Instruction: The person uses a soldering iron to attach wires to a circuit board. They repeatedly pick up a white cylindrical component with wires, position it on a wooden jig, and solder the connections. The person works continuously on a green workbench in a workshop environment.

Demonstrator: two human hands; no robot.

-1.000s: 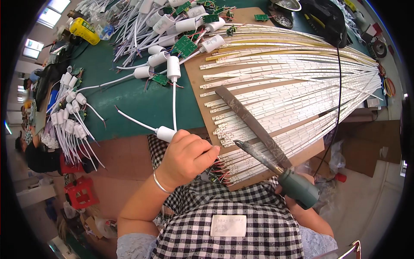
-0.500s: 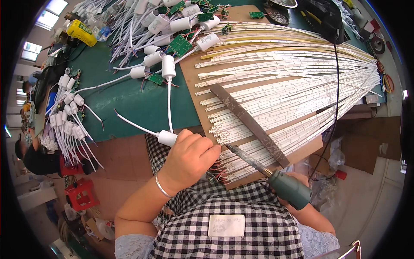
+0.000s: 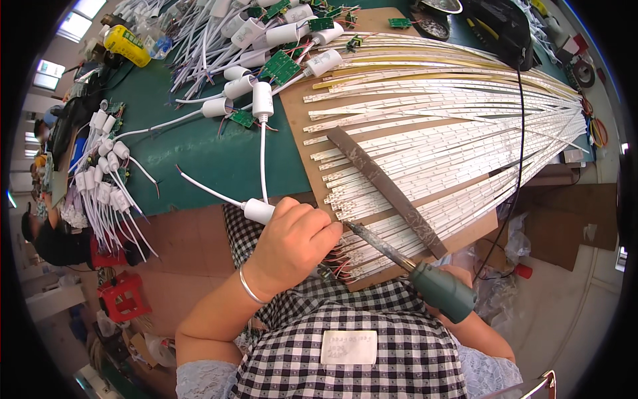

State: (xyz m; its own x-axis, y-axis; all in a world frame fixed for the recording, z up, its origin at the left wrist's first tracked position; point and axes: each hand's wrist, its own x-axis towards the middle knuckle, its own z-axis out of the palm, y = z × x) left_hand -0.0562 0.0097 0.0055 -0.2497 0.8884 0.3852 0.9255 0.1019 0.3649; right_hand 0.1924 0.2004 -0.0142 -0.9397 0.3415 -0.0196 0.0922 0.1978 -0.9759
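Note:
My left hand (image 3: 297, 241) is closed in a pinch by the left ends of the white LED strips (image 3: 425, 149). A white cylindrical plastic housing (image 3: 258, 211) with a white cable runs in beneath its knuckles. What the fingertips grip is hidden. My right hand (image 3: 460, 274), partly covered, is wrapped round the dark green handle of a soldering iron (image 3: 444, 292). The iron's tip meets the strip ends close to my left fingertips; contact cannot be made out. Red wires (image 3: 341, 269) show at the nearest strip ends.
A brown bar (image 3: 389, 194) lies across the strips on a brown board (image 3: 297, 110). White housings, cables and green circuit boards (image 3: 279, 66) are heaped on the green table (image 3: 193, 156). A black cord (image 3: 520, 133) crosses the strips. A person (image 3: 56, 236) is at far left.
The soldering iron's handle has shifted slightly left, its tip staying near the same strip ends. My left hand keeps its pinch in nearly the same place.

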